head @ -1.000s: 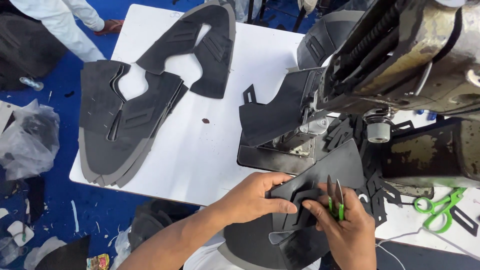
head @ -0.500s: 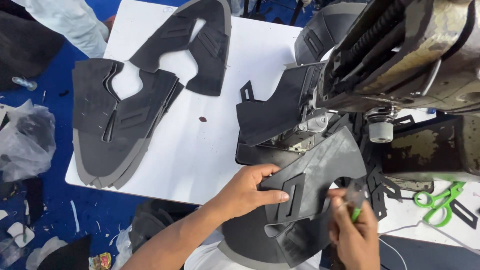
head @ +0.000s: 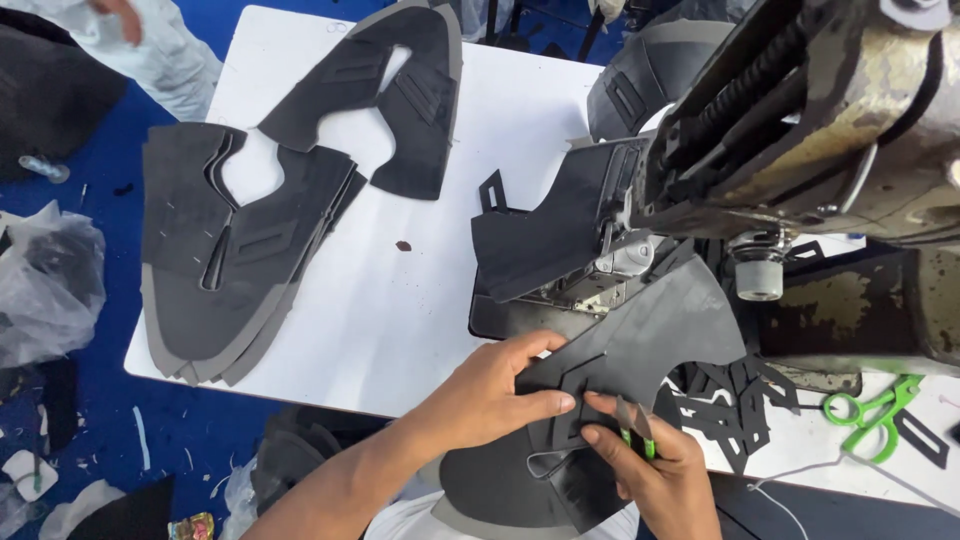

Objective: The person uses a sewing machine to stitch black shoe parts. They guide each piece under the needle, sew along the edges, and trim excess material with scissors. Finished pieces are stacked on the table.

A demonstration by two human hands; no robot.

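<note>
While the left hand [head: 495, 385] lies spread over a dark grey cut panel [head: 640, 340], its fingers flat on the material and the thumb hooked over the near edge, the right hand [head: 655, 470] pinches the same panel from below between thumb and forefinger, with green-handled snips [head: 636, 428] tucked in its closed grip. The panel sits at the near edge of the white table [head: 400, 300], partly overhanging toward the person, with more dark pieces bunched beneath it.

Just beyond the hands, another dark panel [head: 545, 235] lies under the head of the sewing machine [head: 800, 130], whose worn metal body fills the upper right and hides whatever is behind it. To the right, small black offcuts [head: 735, 405] lie scattered, and green scissors [head: 870, 410] rest farther right. Across the table on the left, a stack of grey cut panels [head: 225, 250] lies flat, with a further curved panel [head: 390, 90] above it.

The floor [head: 90, 420] is blue and littered with scraps; a clear plastic bag [head: 45, 285] sits at the left. Another person's pale sleeve [head: 150, 45] shows at the top left.

The held panel runs diagonally, its long axis from lower left up to the upper right, the broad end toward the machine.
</note>
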